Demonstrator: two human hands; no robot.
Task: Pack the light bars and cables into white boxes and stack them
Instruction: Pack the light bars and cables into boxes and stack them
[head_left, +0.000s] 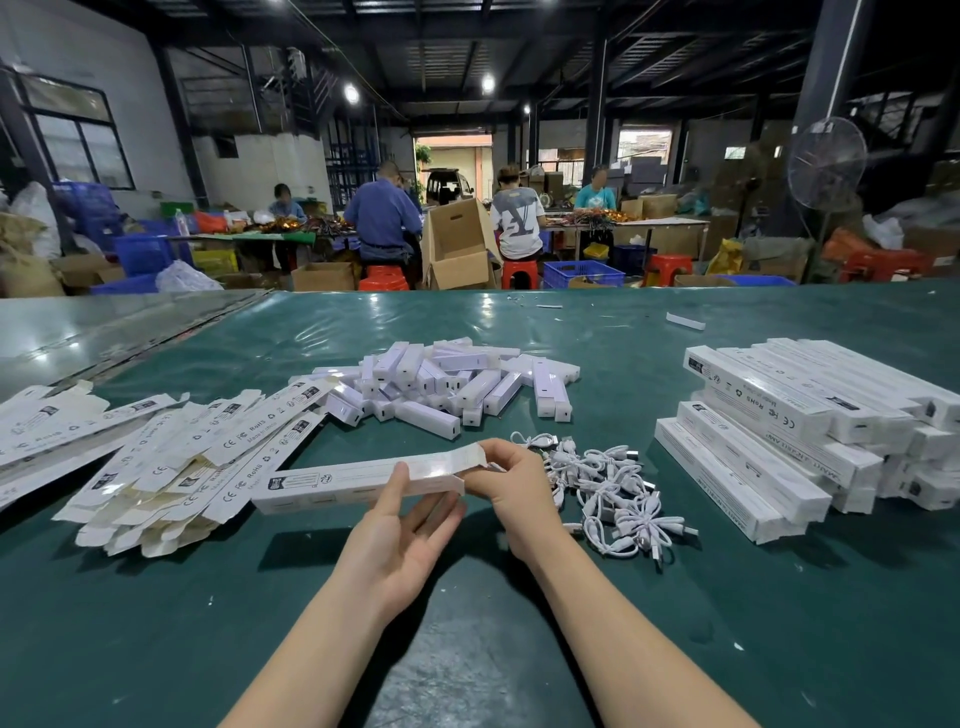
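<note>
Squaring the white box (358, 480) just above the tabletop (208, 623), I have my left hand (400, 540) clasping its middle, thumb on top, and my right hand (511, 483) pinching the end flap (470, 457). I'd hold that mouth open and square before fetching a light bar (431, 418) from the pile beyond; cables (608, 483) lie beside my right hand.

Dim warehouse hall under a dark steel-beam ceiling (467, 31) with round lamps (351, 93) glowing. A glossy green counter (623, 332) fills the foreground. Beyond it, 4 workers (382, 218) are at long tables (670, 223) among cardboard cartons (457, 244), blue crates (582, 273) and red stools (519, 273). Window (78, 140) at left, standing fan (826, 161) at right.
</note>
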